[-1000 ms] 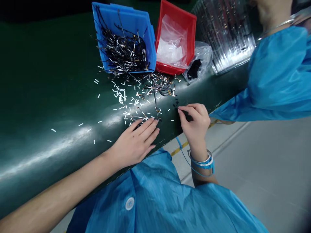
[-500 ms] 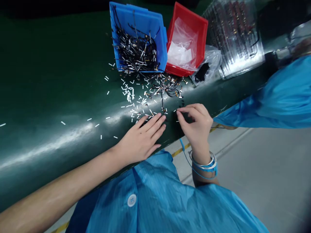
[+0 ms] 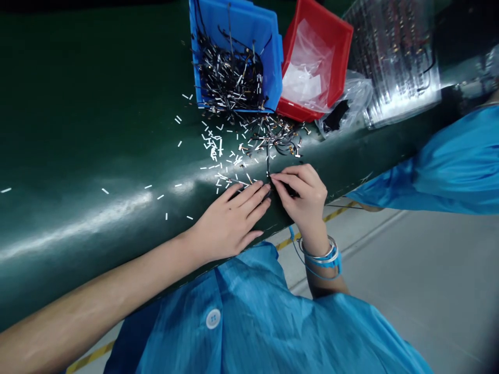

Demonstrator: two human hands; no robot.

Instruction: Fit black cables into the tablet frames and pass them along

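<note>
My left hand (image 3: 234, 221) lies flat on the green tabletop, its fingers stretched out over what looks like part of a thin black cable. Just right of its fingertips, my right hand (image 3: 304, 195) pinches thumb and forefinger together beside the end of a short black cable (image 3: 268, 162). Whatever is between those fingertips is too small to make out. Beyond both hands spreads a loose pile of short black cables (image 3: 278, 137) with small connectors. Many small white strips (image 3: 213, 148) are scattered left of that pile.
A blue bin (image 3: 276, 78) full of black cables stands at the back. Against it leans a red bin (image 3: 343, 57) with clear plastic bags inside. Clear trays (image 3: 401, 67) are stacked farther right. Another person's blue sleeve (image 3: 456, 161) reaches in from the right.
My right hand has moved left, up to the fingertips of my left hand. My left hand has stayed in place, and the view has shifted slightly.
</note>
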